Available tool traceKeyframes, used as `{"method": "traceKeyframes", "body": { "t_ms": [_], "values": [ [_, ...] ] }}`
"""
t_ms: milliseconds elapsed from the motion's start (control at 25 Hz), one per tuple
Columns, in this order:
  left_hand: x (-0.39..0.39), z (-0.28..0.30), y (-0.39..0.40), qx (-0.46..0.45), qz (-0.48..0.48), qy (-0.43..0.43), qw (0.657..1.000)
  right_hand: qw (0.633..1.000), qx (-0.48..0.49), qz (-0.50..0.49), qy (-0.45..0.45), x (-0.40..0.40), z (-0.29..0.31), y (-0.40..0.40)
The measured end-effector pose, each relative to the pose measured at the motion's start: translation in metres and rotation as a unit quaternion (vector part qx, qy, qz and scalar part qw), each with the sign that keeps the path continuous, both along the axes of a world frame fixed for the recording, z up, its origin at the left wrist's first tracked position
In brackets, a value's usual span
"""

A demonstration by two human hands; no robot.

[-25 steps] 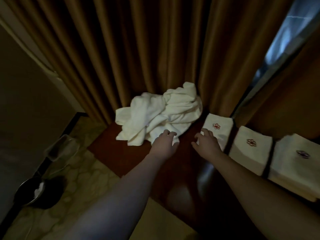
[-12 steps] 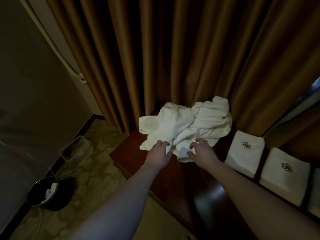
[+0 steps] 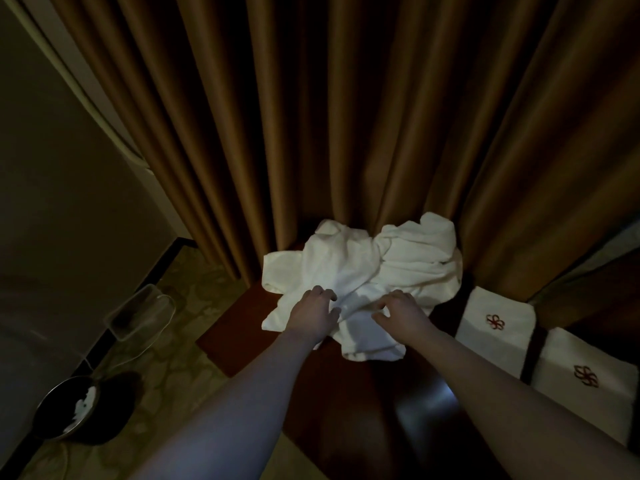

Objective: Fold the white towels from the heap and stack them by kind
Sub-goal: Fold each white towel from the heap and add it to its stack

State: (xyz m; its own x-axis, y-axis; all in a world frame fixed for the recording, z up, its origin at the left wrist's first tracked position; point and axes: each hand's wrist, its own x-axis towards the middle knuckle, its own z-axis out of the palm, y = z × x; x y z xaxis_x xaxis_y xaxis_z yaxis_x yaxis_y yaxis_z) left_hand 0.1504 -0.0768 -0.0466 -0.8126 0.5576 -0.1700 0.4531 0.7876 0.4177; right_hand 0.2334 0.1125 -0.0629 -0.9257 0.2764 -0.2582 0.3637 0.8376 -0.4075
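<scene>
Both hands now on crumpled white towel heap [image 3: 363, 271]: left hand [image 3: 313, 315], right hand [image 3: 403, 315], fingers spread, probably not gripping yet; next towel pick starting.

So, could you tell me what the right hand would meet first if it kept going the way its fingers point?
The right hand already rests on the towel heap; straight on lies more heap, then probably the curtain.

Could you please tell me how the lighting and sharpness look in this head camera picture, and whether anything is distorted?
Head view: the room is dim, so the white towel heap is the brightest thing; a soft glare patch lies on the dark wooden table; the curtain folds bow outward with wide-angle distortion; both hands, left hand and right hand, look slightly soft.
</scene>
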Motion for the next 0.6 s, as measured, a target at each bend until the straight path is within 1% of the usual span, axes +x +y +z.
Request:
{"method": "traceKeyframes", "body": {
  "t_ms": [120,280,440,520,600],
  "values": [
    [-0.022,-0.008,0.021,0.005,-0.017,0.010,1.000,1.000,-0.017,-0.021,-0.007,-0.022,-0.006,0.014],
    [-0.059,-0.030,0.042,-0.021,-0.025,0.055,0.998,0.998,-0.033,-0.052,-0.016,-0.057,-0.016,0.022],
    [-0.090,-0.061,0.057,-0.101,-0.070,0.069,0.990,0.994,-0.054,-0.092,0.006,-0.095,-0.031,0.017],
    [-0.099,-0.069,0.060,-0.119,-0.079,0.089,0.986,0.988,-0.087,-0.123,0.013,-0.113,-0.040,0.015],
    [-0.113,-0.082,0.056,-0.105,-0.115,0.119,0.981,0.980,-0.129,-0.152,0.013,-0.130,-0.048,0.013]
  ]
}}
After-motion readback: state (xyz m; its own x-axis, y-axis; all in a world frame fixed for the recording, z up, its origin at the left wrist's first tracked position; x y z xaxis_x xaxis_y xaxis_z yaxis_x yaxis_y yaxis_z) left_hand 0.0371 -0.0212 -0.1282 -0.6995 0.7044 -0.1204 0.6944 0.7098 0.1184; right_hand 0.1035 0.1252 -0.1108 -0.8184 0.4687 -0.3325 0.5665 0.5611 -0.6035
